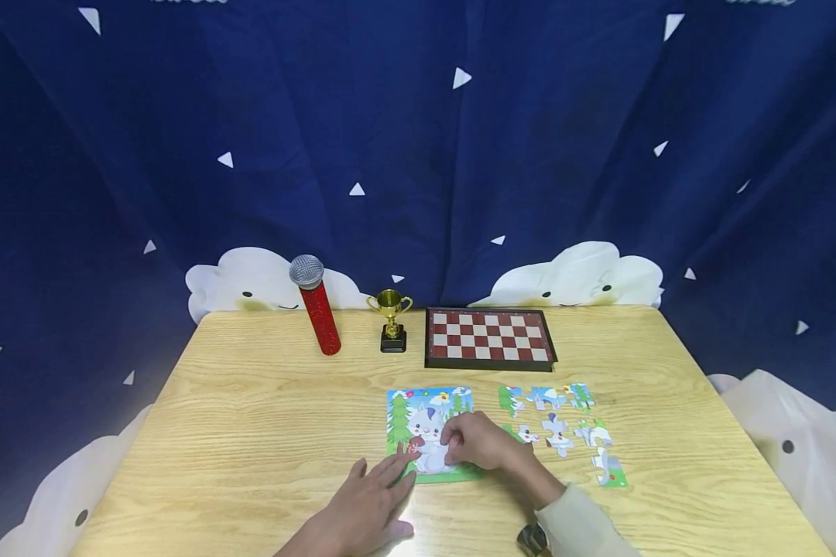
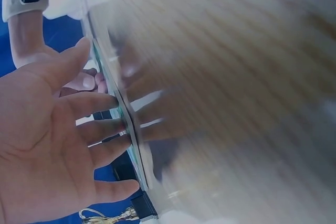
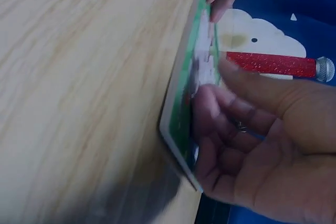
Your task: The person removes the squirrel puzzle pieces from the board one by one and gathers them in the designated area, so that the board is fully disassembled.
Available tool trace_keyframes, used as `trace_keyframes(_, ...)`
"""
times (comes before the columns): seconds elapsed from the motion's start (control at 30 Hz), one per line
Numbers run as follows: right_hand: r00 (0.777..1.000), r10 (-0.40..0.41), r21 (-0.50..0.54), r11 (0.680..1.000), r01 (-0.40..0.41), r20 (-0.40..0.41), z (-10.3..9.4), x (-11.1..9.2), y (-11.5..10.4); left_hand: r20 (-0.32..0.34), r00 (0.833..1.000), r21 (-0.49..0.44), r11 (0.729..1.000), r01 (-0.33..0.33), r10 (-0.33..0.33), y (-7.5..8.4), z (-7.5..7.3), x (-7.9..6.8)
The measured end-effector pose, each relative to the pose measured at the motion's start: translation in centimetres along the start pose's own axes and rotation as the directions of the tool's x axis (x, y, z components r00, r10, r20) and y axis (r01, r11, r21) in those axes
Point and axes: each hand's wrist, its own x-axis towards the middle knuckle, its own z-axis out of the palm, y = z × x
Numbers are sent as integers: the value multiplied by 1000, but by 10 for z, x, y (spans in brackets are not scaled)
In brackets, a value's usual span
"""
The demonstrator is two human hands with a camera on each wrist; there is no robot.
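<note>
A puzzle board (image 1: 400,410) with a printed white squirrel-like animal, green trees and snow lies on the table. My left hand (image 1: 371,503) reaches onto its lower left edge with fingers straight and spread, fingertips on the board. In the left wrist view, the palm of the left hand (image 2: 47,135) shows and its fingertips meet the board's edge. The right hand (image 1: 484,442) is over the board's lower right part, its fingers curled and thumb towards the index finger. A pale puzzle piece (image 3: 205,69) shows between thumb and index finger of the right hand (image 3: 273,135), mostly covered.
Right of the board lie several loose puzzle pieces (image 1: 557,435), some partly behind the right forearm. A red microphone (image 1: 323,317), a small gold trophy (image 1: 391,305) and a red-and-white checkered board (image 1: 489,336) stand along the table's back. A blue curtain (image 1: 418,155) hangs behind.
</note>
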Motion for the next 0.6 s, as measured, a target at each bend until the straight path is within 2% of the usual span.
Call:
trace_keyframes(0.2,999,39,-18,999,-39,-6,2,-1,-3,21,1000,23,1000,15,-15,1,0,2)
trace_keyframes(0.6,998,-10,-79,997,5,-59,5,2,-1,6,1000,39,999,6,-6,2,1,3)
